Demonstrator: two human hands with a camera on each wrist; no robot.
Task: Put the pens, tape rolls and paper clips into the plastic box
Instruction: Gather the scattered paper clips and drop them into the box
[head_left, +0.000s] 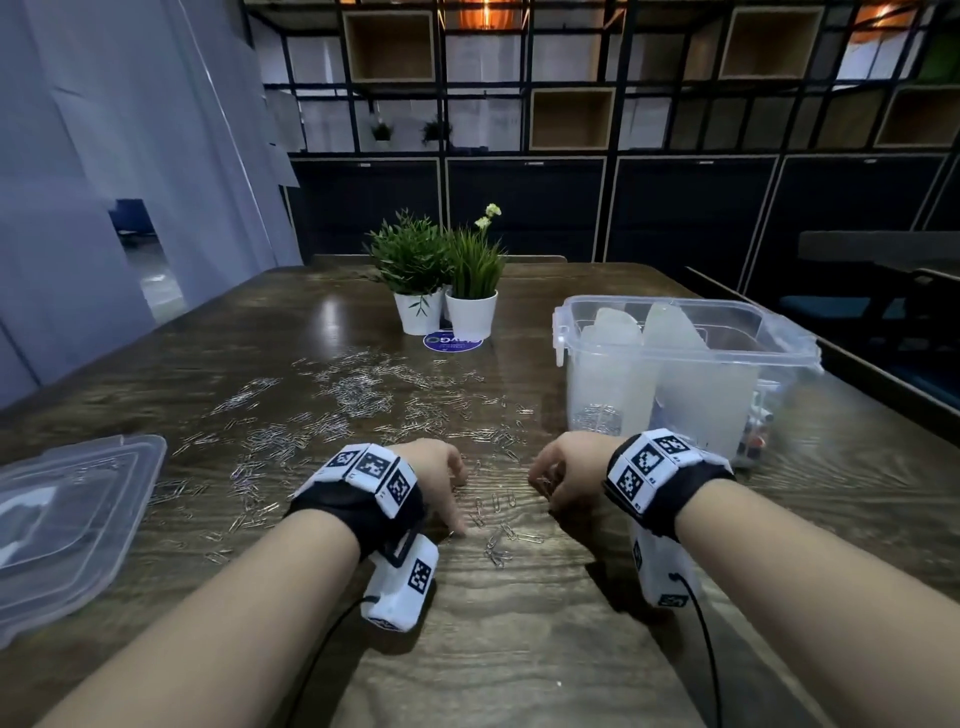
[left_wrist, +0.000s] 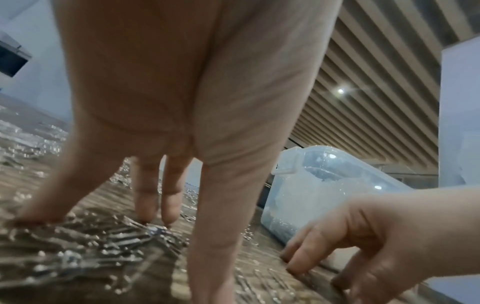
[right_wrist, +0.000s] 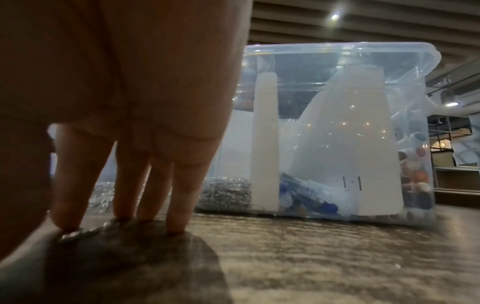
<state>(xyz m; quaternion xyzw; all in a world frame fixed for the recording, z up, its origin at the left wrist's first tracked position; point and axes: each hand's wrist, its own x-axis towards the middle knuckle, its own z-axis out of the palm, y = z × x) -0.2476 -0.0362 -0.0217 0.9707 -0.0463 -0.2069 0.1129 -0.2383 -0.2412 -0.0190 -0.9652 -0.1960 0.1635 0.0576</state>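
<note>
Several silver paper clips (head_left: 358, 395) lie scattered over the wooden table (head_left: 519, 649). My left hand (head_left: 452, 488) stands on spread fingertips (left_wrist: 168, 205) among clips (left_wrist: 116, 242) near the table's front. A hand's width to its right, my right hand (head_left: 550, 483) has its fingers (right_wrist: 182, 195) curled down onto the table and pinches a few clips (right_wrist: 72, 235). The clear plastic box (head_left: 613, 395) stands just behind the right hand. In the right wrist view it holds a heap of clips (right_wrist: 226, 195), blue pens (right_wrist: 311, 197) and round coloured items (right_wrist: 415, 181) between white dividers (right_wrist: 337, 144).
The box's clear lid (head_left: 67, 514) lies flat at the table's left edge. Two potted plants (head_left: 447, 306) and a blue round sticker (head_left: 452, 341) sit at the back centre. A few loose clips (head_left: 498, 551) lie between my wrists. Dark shelving stands beyond the table.
</note>
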